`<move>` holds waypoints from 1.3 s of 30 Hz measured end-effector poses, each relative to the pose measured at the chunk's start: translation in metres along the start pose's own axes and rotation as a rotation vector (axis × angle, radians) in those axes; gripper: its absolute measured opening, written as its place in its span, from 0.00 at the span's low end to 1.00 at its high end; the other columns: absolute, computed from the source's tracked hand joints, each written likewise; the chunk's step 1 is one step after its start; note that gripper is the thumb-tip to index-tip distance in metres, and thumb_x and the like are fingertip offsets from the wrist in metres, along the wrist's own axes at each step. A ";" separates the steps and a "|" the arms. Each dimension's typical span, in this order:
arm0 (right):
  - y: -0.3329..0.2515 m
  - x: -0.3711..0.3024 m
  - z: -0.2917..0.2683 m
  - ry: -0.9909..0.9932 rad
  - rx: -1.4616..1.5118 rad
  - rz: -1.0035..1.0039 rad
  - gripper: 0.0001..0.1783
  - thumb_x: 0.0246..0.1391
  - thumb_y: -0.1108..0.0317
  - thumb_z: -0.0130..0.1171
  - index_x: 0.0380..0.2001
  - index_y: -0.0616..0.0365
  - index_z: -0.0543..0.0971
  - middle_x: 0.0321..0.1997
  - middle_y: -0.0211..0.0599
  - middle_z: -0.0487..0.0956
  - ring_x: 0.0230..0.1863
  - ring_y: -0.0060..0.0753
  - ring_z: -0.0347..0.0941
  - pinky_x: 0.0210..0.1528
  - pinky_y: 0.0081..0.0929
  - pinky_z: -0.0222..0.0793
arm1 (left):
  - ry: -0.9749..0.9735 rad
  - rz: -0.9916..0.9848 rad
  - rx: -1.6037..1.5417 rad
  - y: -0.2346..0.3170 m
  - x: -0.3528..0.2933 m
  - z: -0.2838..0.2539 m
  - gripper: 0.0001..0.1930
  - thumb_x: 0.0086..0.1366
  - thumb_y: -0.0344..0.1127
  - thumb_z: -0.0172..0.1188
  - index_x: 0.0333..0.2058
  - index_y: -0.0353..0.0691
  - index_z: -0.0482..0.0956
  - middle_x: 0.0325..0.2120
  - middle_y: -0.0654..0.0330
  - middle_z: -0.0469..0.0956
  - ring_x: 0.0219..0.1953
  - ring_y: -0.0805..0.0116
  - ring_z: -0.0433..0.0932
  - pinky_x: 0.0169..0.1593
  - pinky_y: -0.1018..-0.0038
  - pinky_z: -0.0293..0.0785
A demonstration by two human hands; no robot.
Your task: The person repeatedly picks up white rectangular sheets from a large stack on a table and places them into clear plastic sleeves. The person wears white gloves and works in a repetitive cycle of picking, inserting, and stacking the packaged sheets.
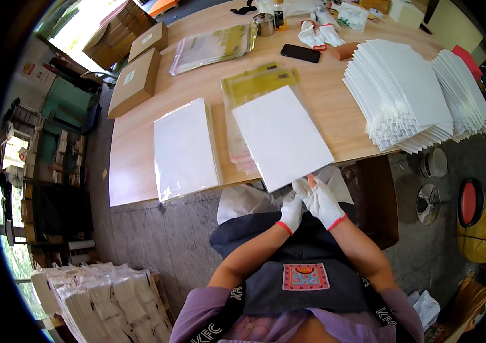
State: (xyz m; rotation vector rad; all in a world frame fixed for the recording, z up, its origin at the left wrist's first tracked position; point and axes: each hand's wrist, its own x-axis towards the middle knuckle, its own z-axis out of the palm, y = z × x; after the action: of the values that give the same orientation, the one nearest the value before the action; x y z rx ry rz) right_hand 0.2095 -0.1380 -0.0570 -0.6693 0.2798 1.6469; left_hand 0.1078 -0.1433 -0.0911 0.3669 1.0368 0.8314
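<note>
My left hand [291,214] and my right hand [322,204] wear white knit gloves with red cuffs. They meet just below the near corner of a white sheet [283,137], in front of the table edge. The fingers of both hands are drawn together and touch each other; a bare fingertip shows at the top of the right glove. What they hold, if anything, is hidden. Under the sheet lie clear plastic bags [237,114] with a yellow-green band. To the left, a stack of white sheets in clear sleeves [183,148] rests at the table edge.
Large stacks of folded white paper [400,86] stand on the right of the table [131,166]. Farther back are more plastic bags [211,48], a black phone [300,53], a metal pot [264,24] and spare gloves [320,35]. Cardboard boxes [135,83] line the left edge.
</note>
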 end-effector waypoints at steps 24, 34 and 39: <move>0.013 -0.016 0.070 -0.681 -1.944 -0.436 0.08 0.51 0.64 0.54 0.28 0.55 0.69 0.17 0.35 0.75 0.19 0.33 0.75 0.22 0.29 0.69 | 0.121 0.162 0.229 0.108 -0.033 -0.082 0.11 0.63 0.38 0.55 0.35 0.36 0.75 0.30 0.61 0.78 0.31 0.71 0.79 0.34 0.77 0.76; 0.029 -0.002 0.079 -0.597 -2.259 -0.716 0.09 0.51 0.60 0.54 0.31 0.51 0.72 0.22 0.41 0.77 0.26 0.46 0.75 0.26 0.41 0.68 | 0.008 0.081 0.470 0.111 -0.043 -0.082 0.13 0.66 0.40 0.52 0.38 0.34 0.73 0.30 0.59 0.78 0.31 0.70 0.79 0.33 0.77 0.76; 0.038 -0.007 0.079 -0.654 -2.365 -0.789 0.08 0.50 0.61 0.54 0.29 0.51 0.70 0.18 0.38 0.76 0.23 0.42 0.75 0.23 0.39 0.69 | -0.043 0.201 0.554 0.092 -0.027 -0.102 0.13 0.66 0.39 0.51 0.36 0.33 0.74 0.30 0.59 0.78 0.31 0.71 0.79 0.34 0.76 0.76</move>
State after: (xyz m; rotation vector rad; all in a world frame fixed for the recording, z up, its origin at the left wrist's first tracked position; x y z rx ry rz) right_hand 0.1528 -0.1087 0.0029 -1.4029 -2.3902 0.5580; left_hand -0.0274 -0.1150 -0.0663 0.9671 1.1956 0.6985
